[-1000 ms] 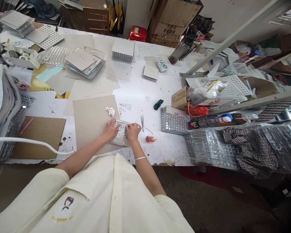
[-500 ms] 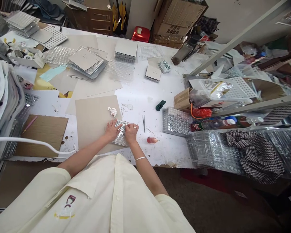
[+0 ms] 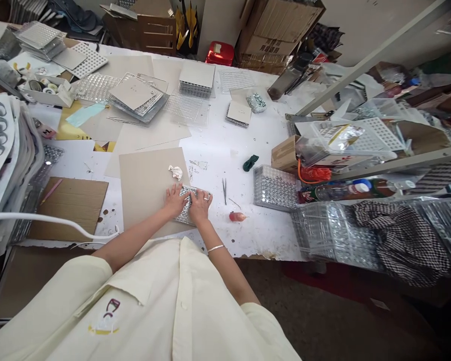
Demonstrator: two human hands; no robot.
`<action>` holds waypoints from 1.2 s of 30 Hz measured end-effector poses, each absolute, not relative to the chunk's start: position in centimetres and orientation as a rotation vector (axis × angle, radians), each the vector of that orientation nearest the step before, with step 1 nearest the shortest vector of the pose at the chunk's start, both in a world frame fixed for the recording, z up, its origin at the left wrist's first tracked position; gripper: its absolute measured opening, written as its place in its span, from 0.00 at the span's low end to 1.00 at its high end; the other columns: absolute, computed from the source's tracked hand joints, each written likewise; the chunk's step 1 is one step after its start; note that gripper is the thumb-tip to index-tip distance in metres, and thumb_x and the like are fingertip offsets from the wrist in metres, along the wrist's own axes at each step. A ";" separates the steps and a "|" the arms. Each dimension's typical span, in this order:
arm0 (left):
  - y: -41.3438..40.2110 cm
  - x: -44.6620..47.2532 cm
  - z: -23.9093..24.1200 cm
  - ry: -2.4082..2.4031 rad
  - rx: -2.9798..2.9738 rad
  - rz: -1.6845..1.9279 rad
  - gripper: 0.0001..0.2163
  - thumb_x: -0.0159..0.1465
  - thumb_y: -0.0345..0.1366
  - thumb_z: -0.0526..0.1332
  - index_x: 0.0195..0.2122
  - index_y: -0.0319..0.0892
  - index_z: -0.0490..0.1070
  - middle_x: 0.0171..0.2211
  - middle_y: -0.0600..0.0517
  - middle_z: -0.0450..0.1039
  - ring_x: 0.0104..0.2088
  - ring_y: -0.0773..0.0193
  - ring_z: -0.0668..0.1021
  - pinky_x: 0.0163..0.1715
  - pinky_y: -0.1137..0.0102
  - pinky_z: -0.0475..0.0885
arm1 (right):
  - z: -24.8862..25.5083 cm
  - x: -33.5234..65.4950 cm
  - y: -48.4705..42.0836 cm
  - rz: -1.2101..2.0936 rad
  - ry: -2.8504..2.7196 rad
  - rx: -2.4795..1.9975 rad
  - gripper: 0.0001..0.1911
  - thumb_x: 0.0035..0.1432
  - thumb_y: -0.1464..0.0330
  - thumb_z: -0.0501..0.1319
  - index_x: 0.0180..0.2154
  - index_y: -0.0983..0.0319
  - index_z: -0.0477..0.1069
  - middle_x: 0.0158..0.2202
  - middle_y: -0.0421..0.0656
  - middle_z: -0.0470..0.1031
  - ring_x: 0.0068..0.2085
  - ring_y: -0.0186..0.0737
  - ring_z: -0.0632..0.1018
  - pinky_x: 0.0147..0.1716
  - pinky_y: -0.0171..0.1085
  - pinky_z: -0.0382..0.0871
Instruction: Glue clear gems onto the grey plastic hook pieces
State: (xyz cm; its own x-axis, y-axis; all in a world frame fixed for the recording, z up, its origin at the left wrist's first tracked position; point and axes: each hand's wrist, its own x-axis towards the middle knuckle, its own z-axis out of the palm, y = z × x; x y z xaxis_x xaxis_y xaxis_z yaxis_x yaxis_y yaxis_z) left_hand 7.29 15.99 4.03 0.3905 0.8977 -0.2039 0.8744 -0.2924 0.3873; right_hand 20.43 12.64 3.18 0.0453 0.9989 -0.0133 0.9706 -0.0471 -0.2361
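A clear tray [image 3: 183,215] with rows of small shiny pieces lies on a grey cardboard sheet [image 3: 143,175] near the table's front edge. Spread fingers of my left hand [image 3: 174,202] rest on the tray's left part. My right hand [image 3: 199,204], wearing a ring, lies over its right part with the fingers apart and pressing on the pieces. Both hands hide much of the tray. Beyond it is a crumpled white tissue [image 3: 175,172]. To the right are tweezers [image 3: 224,191] and a small bottle of reddish liquid with a thin nozzle [image 3: 237,216].
A stack of filled trays [image 3: 274,186] stands to the right, beside plastic bottles [image 3: 334,190]. A dark green bundle [image 3: 250,162] sits behind the tweezers. At the left are brown cardboard [image 3: 69,208] and a white cable [image 3: 60,221]. More stacked trays [image 3: 197,80] stand at the back.
My right hand has shifted left across the tray, and its fingers have gone from curled at the right side to spread over the pieces. My left hand stays in place.
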 end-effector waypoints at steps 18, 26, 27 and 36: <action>14.8 1.5 2.1 1.786 2.078 0.440 0.15 0.68 0.35 0.51 0.50 0.40 0.73 0.63 0.40 0.55 0.65 0.52 0.58 0.63 0.54 0.55 | 3.0 19.8 14.1 0.236 -2.152 -2.080 0.20 0.60 0.77 0.50 0.49 0.59 0.72 0.56 0.50 0.66 0.61 0.55 0.57 0.61 0.61 0.36; 10.9 -4.2 0.1 2.009 1.967 0.341 0.20 0.67 0.37 0.48 0.56 0.34 0.66 0.65 0.37 0.53 0.66 0.46 0.53 0.64 0.46 0.47 | 3.3 20.5 14.5 0.219 -2.141 -2.119 0.25 0.57 0.79 0.49 0.54 0.62 0.69 0.61 0.53 0.61 0.63 0.54 0.55 0.62 0.60 0.38; 10.6 -4.6 -0.2 2.011 1.966 0.328 0.21 0.66 0.37 0.48 0.57 0.33 0.65 0.64 0.37 0.54 0.67 0.46 0.53 0.64 0.46 0.46 | 3.3 20.9 14.6 0.213 -2.106 -2.161 0.26 0.57 0.79 0.49 0.55 0.62 0.68 0.61 0.54 0.60 0.63 0.55 0.55 0.61 0.62 0.39; 10.4 -4.9 -1.1 2.025 2.008 0.275 0.23 0.67 0.39 0.45 0.60 0.34 0.63 0.65 0.42 0.54 0.67 0.49 0.51 0.66 0.50 0.42 | 3.3 21.9 13.7 0.250 -2.146 -2.196 0.27 0.55 0.80 0.49 0.54 0.59 0.70 0.59 0.51 0.62 0.62 0.54 0.56 0.61 0.61 0.38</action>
State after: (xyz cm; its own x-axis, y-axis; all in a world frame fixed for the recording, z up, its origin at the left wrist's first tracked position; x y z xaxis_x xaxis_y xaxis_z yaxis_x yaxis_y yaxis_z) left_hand -4.87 10.41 -1.05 0.0020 0.9982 -0.0607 0.9457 0.0179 0.3245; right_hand 21.94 13.68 3.32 0.0174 0.9972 -0.0731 0.9873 -0.0287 -0.1562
